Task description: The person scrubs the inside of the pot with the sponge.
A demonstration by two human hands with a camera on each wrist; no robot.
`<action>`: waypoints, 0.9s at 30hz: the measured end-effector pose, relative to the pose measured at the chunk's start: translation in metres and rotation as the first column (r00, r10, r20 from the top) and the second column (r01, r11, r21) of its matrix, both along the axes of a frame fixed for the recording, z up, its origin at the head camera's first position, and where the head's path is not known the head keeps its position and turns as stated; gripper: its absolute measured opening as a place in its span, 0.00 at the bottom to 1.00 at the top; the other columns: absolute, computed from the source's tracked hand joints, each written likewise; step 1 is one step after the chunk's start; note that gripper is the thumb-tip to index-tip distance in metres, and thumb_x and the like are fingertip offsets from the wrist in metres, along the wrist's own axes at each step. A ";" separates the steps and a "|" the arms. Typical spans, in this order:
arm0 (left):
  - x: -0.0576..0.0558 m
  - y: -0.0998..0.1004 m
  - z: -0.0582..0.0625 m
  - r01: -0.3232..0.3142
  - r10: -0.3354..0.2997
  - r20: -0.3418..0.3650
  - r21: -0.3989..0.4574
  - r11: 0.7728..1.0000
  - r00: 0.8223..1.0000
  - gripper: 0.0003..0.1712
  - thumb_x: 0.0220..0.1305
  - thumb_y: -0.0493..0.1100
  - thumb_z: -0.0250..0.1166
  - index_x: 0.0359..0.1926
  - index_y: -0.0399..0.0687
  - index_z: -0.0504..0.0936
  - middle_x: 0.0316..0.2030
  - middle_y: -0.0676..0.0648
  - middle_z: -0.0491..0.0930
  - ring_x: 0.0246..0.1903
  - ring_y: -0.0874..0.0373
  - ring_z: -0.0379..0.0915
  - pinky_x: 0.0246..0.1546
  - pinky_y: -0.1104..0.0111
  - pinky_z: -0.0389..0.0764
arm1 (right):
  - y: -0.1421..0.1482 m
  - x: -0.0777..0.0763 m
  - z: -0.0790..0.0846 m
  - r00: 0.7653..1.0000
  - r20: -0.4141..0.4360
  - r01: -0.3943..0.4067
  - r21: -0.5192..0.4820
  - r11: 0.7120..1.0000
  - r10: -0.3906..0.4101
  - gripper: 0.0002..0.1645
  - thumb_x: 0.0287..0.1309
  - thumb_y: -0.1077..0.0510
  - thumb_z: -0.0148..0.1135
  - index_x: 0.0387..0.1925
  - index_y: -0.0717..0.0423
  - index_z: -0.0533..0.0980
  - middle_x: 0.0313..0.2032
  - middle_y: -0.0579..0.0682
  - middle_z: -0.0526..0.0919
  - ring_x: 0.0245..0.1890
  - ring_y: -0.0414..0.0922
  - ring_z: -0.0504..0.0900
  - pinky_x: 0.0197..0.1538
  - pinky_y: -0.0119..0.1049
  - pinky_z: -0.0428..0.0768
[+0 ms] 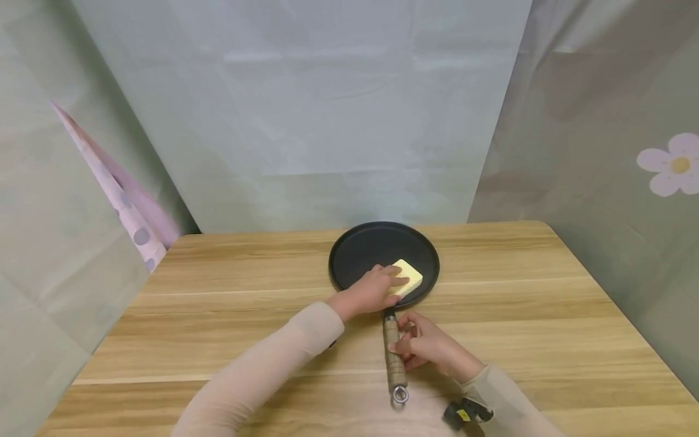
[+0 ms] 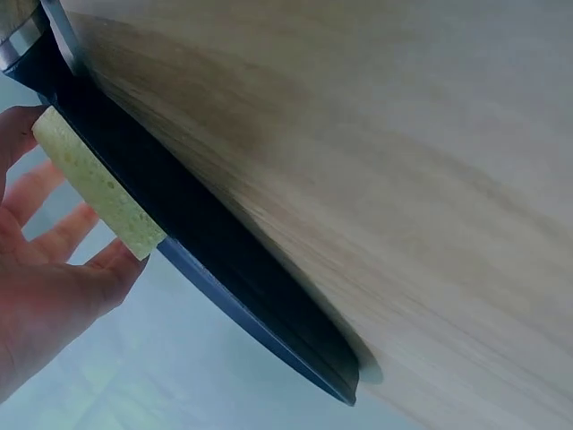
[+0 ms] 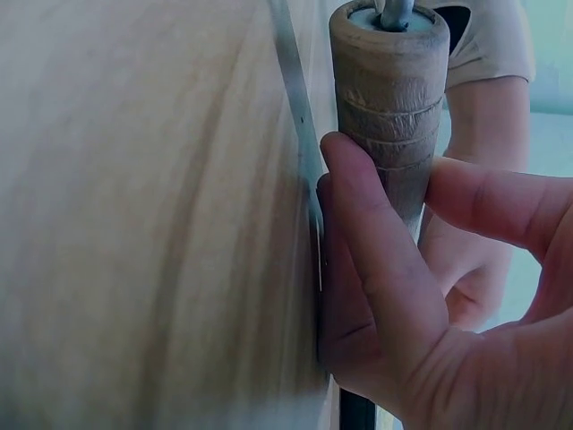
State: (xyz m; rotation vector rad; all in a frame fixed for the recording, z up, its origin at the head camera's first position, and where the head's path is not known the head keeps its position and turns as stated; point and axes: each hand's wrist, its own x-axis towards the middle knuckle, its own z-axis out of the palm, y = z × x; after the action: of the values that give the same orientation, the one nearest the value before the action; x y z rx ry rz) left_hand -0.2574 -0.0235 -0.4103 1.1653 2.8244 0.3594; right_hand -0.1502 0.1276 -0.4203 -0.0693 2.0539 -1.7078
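A black round frying pan (image 1: 363, 249) lies flat near the table's far edge, its wood-look handle (image 1: 393, 355) pointing toward me. On the right part of the pan's surface is a pale yellow sponge (image 1: 409, 280). My left hand (image 1: 371, 289) grips this sponge from above; in the left wrist view, thumb and fingers span the porous block (image 2: 98, 184). Beside the handle, my right hand (image 1: 431, 347) pinches it from the right. The right wrist view shows thumb and fingers on either side of the ringed handle (image 3: 389, 98), close over the tabletop.
The wooden table (image 1: 218, 328) carries the pan. A metal hanging ring (image 1: 400, 394) ends the handle. Pale cloth (image 1: 349, 121) hangs behind the table and on both sides. A black wrist device (image 1: 466, 414) sits at the right cuff.
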 end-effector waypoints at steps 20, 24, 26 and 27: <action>-0.019 0.023 0.004 0.022 -0.028 -0.052 -0.116 0.993 0.998 0.28 0.68 0.51 0.60 0.67 0.53 0.71 0.67 0.43 0.65 0.55 0.44 0.68 0.54 0.56 0.73 | 0.000 0.001 -0.002 1.000 -0.022 -0.002 -0.014 1.000 0.001 0.25 0.49 0.67 0.64 0.48 0.67 0.63 0.29 0.56 0.74 0.23 0.45 0.78 0.28 0.43 0.83; -0.027 0.030 0.006 0.011 -0.019 -0.047 -0.148 0.989 0.999 0.28 0.68 0.51 0.60 0.68 0.54 0.70 0.67 0.44 0.64 0.56 0.45 0.67 0.55 0.57 0.72 | 0.000 0.001 -0.002 1.000 -0.026 0.001 -0.009 1.000 -0.001 0.25 0.49 0.67 0.64 0.47 0.67 0.63 0.29 0.56 0.74 0.23 0.45 0.78 0.28 0.43 0.83; -0.030 0.033 0.006 0.006 -0.014 -0.047 -0.158 0.987 0.999 0.28 0.69 0.52 0.59 0.68 0.54 0.69 0.67 0.44 0.64 0.56 0.45 0.67 0.57 0.57 0.71 | 0.000 0.001 -0.002 1.000 -0.024 0.004 -0.006 1.000 -0.005 0.25 0.49 0.67 0.64 0.47 0.67 0.63 0.29 0.56 0.74 0.24 0.45 0.77 0.28 0.43 0.82; -0.032 0.035 0.007 0.005 -0.012 -0.048 -0.162 0.987 0.999 0.28 0.69 0.52 0.59 0.68 0.54 0.69 0.66 0.44 0.64 0.56 0.45 0.67 0.57 0.57 0.71 | 0.000 0.001 -0.002 1.000 -0.022 0.007 -0.003 1.000 -0.007 0.25 0.49 0.67 0.64 0.47 0.67 0.63 0.29 0.56 0.73 0.24 0.45 0.77 0.28 0.43 0.82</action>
State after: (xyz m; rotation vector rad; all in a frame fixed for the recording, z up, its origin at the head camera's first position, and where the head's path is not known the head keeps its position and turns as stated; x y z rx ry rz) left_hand -0.2893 0.0115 -0.4036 1.1677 2.8259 0.0998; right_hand -0.1490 0.1274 -0.4220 -0.0830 2.0696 -1.7220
